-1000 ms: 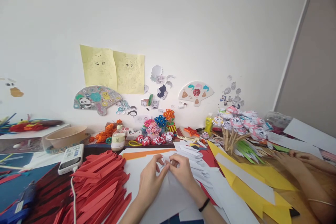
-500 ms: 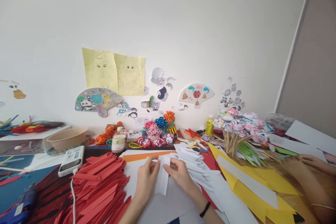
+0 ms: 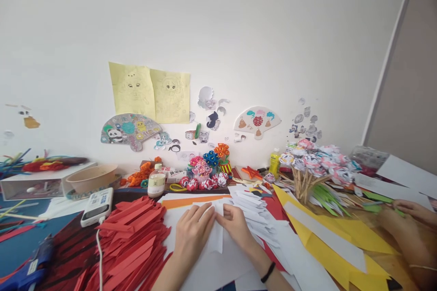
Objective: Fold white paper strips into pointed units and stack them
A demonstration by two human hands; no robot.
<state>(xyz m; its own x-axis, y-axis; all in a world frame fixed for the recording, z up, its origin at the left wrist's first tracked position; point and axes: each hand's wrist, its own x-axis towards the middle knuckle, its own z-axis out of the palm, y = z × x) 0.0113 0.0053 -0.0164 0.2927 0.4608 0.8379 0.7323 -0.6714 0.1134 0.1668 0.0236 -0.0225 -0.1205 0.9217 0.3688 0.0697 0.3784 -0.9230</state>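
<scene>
Pressing flat on a white paper strip, the left hand and the right hand are laid side by side with fingers spread, nothing being clamped in either; the strip lies lengthwise on a white sheet at the near middle of the table.

Just to the left, a heap of red paper strips is piled close against the left wrist, and a white power bank with a cable is set beyond it. Just to the right, a stack of folded white pieces is spread beside the right hand, followed by yellow sheets. Behind the hands, an orange sheet, a small bottle and a cluster of paper flowers are ranged along the wall. A bunch of paper flowers on sticks is stood farther right, near another person's hand at the right edge. A blue glue gun is seen at the lower left corner.

Little bare surface is left around the strip. On the fan cutout on the wall, a red double-happiness character can be read; the bottle's label is too small to read.
</scene>
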